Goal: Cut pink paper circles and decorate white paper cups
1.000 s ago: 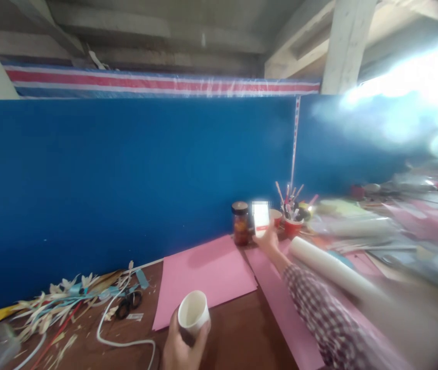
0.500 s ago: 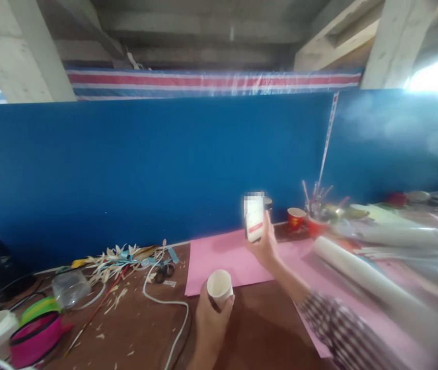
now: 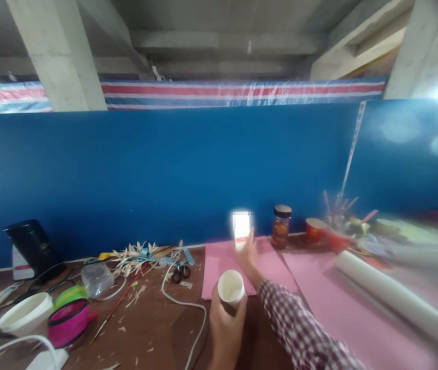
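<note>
At bottom centre of the frame, left hand (image 3: 226, 324) wrapped round a white cup (image 3: 231, 285), fingers closed to the cup's width, mouth facing up toward the viewer; wrist cut off by the lower edge, far-side fingers and cup base hidden. Checked sleeve (image 3: 296, 329) runs in from lower right. Just beyond the cup, centre of frame, right hand (image 3: 248, 257) grips a lit phone (image 3: 241, 231), closed on its lower part, over the pink paper (image 3: 271, 262); some fingers out of sight, so I can't tell how far they wrap behind it. Progress, my call: both items are in hand, so picking up looks done; cup and phone not yet set down, anything more isn't shown. Screen is glare with its top pixelated, unreadable. Bottom of the cup's inside hard to make out, contents if any unclear. Left of centre, scissors (image 3: 181, 274) lie by a white cable (image 3: 188, 303), free of both hands. Right of the phone, a dark-lidded jar (image 3: 281, 228), then a red cup (image 3: 315, 229); past that, right-edge stuff smears into blur. Blue partition (image 3: 203, 169) behind everything.
</note>
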Tool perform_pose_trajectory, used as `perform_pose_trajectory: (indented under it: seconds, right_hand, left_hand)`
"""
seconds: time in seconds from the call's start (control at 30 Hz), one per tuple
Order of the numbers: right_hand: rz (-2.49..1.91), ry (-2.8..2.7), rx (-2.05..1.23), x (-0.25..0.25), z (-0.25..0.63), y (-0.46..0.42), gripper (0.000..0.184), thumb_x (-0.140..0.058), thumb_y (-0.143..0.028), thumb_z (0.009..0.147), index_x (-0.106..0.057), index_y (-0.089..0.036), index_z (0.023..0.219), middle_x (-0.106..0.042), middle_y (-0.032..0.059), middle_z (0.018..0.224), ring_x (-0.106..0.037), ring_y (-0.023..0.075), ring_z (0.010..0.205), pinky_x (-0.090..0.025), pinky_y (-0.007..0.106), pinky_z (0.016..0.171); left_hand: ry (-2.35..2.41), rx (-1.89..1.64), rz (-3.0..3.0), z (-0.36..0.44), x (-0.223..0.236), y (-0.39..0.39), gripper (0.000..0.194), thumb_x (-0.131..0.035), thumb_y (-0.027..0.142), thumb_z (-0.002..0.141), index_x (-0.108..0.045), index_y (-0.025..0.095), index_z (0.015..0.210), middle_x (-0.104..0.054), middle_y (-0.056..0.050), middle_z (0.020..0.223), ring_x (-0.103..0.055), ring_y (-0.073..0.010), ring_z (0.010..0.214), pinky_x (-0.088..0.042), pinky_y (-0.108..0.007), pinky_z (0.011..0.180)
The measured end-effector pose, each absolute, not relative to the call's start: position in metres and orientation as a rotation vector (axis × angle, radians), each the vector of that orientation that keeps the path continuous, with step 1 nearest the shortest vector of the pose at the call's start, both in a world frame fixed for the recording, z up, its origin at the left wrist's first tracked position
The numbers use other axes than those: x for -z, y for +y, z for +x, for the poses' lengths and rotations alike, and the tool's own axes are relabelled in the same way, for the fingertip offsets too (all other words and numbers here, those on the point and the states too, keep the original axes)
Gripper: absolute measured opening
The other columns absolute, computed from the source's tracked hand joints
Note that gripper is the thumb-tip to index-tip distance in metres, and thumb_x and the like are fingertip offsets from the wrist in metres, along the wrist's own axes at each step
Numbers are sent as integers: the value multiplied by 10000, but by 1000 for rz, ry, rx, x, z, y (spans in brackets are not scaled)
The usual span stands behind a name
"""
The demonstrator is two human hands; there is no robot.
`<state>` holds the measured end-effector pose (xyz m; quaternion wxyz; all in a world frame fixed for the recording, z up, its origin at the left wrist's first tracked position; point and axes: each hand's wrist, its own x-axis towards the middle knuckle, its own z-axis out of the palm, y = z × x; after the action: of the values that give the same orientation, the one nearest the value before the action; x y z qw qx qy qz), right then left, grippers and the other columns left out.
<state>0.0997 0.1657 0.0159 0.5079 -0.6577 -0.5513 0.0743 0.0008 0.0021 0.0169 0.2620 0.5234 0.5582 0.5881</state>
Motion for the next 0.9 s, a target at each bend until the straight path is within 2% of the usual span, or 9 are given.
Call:
perform_pose_trajectory:
  seconds: [0.17, 0.5, 0.7, 0.9]
  right_hand:
    - [-1689, -1329, -184, -14, 98, 172, 902, -538, -289, 776, -16, -87, 1483, -495, 215, 1263, -504, 348, 1137, -416, 454, 921]
    - [-1769, -1381, -180, -17, 99, 172, 892, -515, -326, 801, 17, -118, 1486, -493, 196, 1230, -531, 322, 1097, -451, 387, 868]
    - [-1795, -1402, -189, -18, 101, 170, 906, -509, -409, 818, 22, -102, 1484, -478, 218, 1258, -520, 345, 1120, -443, 407, 887]
    - [-1812, -1423, -221, -19, 102, 170, 935, -513, -442, 819, 63, -126, 1483, -394, 225, 1361, -517, 340, 1145, -452, 396, 875]
  left_hand:
    - [1520, -1649, 1393, 2, -13, 5, 547, -665, 382, 702, -537, 121, 1166, -645, -170, 1099, -623, -293, 1010, -493, -412, 876]
    - [1590, -1615, 1431, 5, -13, 7, 547, -666, 376, 698, -538, 95, 1150, -633, -209, 1113, -620, -301, 1016, -495, -422, 875]
    - [1588, -1617, 1446, 5, -12, 6, 529, -670, 369, 697, -551, 106, 1140, -641, -196, 1101, -626, -301, 1002, -499, -419, 864]
    - [1605, -1603, 1451, 5, -13, 6, 538, -678, 366, 684, -559, 104, 1138, -653, -191, 1079, -639, -287, 963, -512, -401, 838]
